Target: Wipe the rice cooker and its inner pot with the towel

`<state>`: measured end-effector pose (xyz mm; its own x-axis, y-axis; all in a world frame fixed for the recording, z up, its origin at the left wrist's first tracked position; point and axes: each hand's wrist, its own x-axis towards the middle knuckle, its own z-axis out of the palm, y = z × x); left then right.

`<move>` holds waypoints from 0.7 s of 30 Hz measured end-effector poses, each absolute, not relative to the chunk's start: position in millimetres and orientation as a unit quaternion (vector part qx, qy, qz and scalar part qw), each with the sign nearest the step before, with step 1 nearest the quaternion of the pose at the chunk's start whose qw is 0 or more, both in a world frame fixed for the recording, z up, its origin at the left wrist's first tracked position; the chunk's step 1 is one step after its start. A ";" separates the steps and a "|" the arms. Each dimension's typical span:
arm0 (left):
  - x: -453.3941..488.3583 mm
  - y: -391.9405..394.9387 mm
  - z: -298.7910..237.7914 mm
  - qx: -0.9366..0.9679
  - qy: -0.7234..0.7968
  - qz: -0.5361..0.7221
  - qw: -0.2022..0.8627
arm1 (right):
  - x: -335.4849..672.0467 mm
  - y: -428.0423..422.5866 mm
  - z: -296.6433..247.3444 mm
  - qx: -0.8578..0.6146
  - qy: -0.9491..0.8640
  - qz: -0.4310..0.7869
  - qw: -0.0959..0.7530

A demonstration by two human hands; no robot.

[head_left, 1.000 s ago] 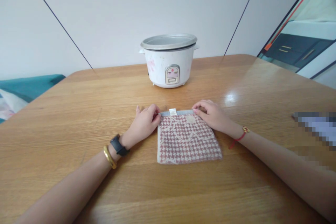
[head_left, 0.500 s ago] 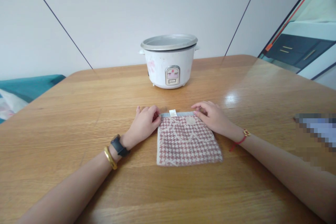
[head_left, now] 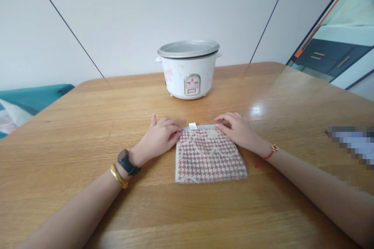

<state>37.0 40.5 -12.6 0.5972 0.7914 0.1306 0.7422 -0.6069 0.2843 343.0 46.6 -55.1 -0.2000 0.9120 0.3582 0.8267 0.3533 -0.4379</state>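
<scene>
A folded towel with a red-and-white houndstooth pattern lies flat before me, its grey hem and small white tag on the far edge. At its far left corner, my left hand has thumb and fingertips closed on the hem. My right hand rests at the far right corner; thumb and forefinger are apart, the thumb touching the hem. Beyond the towel stands a white rice cooker without a lid, its grey rim visible and its inside mostly out of sight.
The wooden table reaches back to a pale panelled wall. On the right side lies a flat item, blurred by pixelation. A teal seat with whitish fabric stands beyond the left edge. Dark cabinets show at far right.
My left hand has shifted slightly, its wrist moving left and its fingers stretching further over the towel's corner. The right hand and the towel have hardly moved.
</scene>
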 end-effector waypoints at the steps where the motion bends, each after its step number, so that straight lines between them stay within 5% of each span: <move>1: 36.8 40.0 -11.5 0.887 0.432 0.119 0.111 | 342.9 45.9 -53.6 -0.565 -0.772 0.067 0.284; 21: 31.7 31.5 -10.7 0.896 0.421 0.097 0.103 | 353.7 39.7 -46.9 -0.513 -0.824 0.048 0.237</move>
